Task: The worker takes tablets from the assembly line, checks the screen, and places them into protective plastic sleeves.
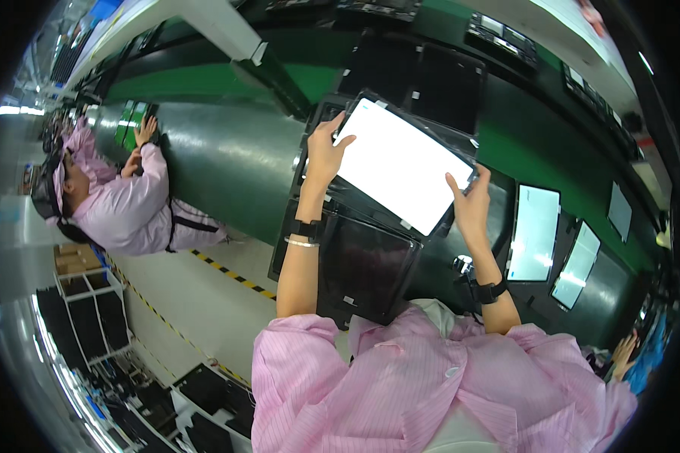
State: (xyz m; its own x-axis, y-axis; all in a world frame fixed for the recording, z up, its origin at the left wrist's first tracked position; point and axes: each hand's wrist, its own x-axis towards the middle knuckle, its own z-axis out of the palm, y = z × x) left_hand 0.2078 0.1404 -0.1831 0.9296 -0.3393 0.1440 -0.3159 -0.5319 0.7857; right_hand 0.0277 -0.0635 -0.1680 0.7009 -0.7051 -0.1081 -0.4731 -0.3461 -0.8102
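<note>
Between both hands I hold a tablet [404, 166] with a lit, plain white screen, tilted so its left end sits farther away. My left hand [325, 153] grips its left end, thumb over the front edge. At the right end, my right hand [470, 200] is closed round the edge, thumb on the front. Behind and under the tablet are black trays [447, 87], partly covered by it. Nearer to me lies a dark tray with a glossy dark panel [366, 264], beside my left forearm.
Right of my right hand, two lit tablets [534, 232] [579, 264] rest on the green bench [223, 151]. A grey post [219, 30] rises at the far left. Another person in pink [132, 200] works at the bench on the left. More trays of parts [502, 38] line the far side.
</note>
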